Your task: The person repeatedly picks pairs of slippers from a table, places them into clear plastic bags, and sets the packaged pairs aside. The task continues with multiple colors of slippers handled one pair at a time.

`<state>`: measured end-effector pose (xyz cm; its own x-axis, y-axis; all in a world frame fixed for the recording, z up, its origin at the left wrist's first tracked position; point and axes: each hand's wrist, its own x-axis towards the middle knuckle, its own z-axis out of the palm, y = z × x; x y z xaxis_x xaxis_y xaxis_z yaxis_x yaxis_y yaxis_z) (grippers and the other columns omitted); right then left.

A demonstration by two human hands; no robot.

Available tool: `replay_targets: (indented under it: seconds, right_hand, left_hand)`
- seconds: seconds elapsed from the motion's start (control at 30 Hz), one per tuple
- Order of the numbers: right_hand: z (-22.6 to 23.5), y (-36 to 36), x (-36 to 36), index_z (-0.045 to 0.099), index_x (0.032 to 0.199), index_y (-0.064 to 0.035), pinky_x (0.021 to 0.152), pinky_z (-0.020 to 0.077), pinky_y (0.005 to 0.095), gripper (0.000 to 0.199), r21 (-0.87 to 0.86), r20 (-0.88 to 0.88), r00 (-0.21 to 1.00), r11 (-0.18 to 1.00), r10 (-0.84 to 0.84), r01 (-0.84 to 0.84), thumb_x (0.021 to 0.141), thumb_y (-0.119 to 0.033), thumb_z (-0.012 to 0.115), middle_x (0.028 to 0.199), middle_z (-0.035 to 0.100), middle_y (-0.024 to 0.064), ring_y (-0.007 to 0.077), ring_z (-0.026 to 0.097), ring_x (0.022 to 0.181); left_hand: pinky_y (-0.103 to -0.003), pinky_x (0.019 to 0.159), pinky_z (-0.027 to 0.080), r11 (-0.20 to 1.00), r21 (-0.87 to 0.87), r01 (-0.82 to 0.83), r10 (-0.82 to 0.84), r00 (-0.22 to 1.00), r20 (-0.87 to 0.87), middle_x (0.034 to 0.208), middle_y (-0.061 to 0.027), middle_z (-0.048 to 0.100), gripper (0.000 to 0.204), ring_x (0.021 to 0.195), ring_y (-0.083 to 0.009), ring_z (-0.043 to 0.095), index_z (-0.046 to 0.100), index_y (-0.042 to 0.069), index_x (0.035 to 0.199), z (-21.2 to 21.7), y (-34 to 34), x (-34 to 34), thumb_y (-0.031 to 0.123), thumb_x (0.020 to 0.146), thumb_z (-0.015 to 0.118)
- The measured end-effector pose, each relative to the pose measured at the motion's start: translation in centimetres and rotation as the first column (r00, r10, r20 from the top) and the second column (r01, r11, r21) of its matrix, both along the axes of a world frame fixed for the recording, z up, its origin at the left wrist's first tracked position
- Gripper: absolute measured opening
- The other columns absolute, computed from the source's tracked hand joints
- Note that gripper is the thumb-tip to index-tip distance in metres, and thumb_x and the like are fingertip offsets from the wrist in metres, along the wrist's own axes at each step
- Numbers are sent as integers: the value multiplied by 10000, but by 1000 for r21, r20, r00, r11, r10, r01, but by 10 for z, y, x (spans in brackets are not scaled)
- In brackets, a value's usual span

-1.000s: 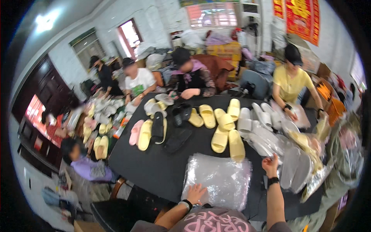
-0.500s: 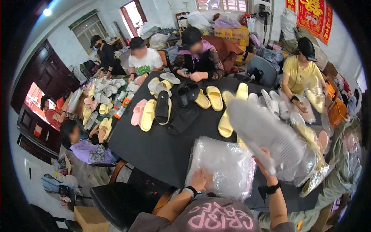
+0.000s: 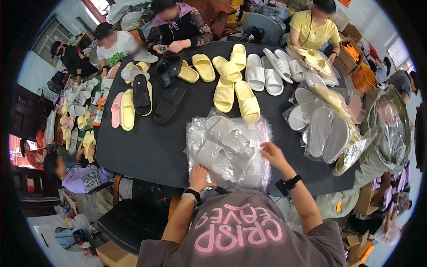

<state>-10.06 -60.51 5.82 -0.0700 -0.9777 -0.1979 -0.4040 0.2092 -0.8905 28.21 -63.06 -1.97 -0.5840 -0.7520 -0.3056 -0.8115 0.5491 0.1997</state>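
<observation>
A stack of clear plastic bags [image 3: 229, 149] holding pale grey slippers lies on the black table [image 3: 151, 147] right in front of me. My left hand [image 3: 199, 176] presses flat on the near left corner of the stack. My right hand [image 3: 272, 154] rests on its right edge with fingers spread. Both hands touch the plastic and lift nothing.
Loose yellow slippers [image 3: 231, 84], white slippers [image 3: 262, 73], black slippers [image 3: 160, 89] and a pink one [image 3: 116, 109] lie across the table. Bagged slippers [image 3: 322, 124] pile up at the right. Several people sit around the far side. A dark chair [image 3: 122, 222] stands at my left.
My right hand swung a bagged pair over from the right and laid it on the stack. It now rests on the stack's right edge. The left hand stayed on the near corner.
</observation>
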Motion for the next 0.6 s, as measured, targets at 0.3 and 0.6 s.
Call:
replay_targets:
  seconds: [0.3, 0.6]
  right_hand:
    - [-2, 11, 100, 381, 1339, -120, 949, 418, 412, 789, -141, -427, 723, 749, 544, -647, 664, -242, 771, 1260, 485, 185, 338, 489, 1142]
    - [-65, 23, 74, 534, 1106, -115, 774, 466, 436, 366, 133, -453, 625, 742, 635, -657, 745, -115, 593, 863, 612, 116, 346, 591, 895]
  left_hand:
    - [-502, 1127, 114, 998, 55, -17, 17, 1000, 3, 1401, -162, 374, 1060, 1351, -316, 274, 381, 20, 1354, 19, -6, -13, 587, 545, 765]
    - [-493, 1128, 119, 997, 76, -32, 39, 995, -96, 1416, -152, 362, 1123, 1366, -291, 262, 359, -1, 1366, 8, -10, -7, 659, 532, 722]
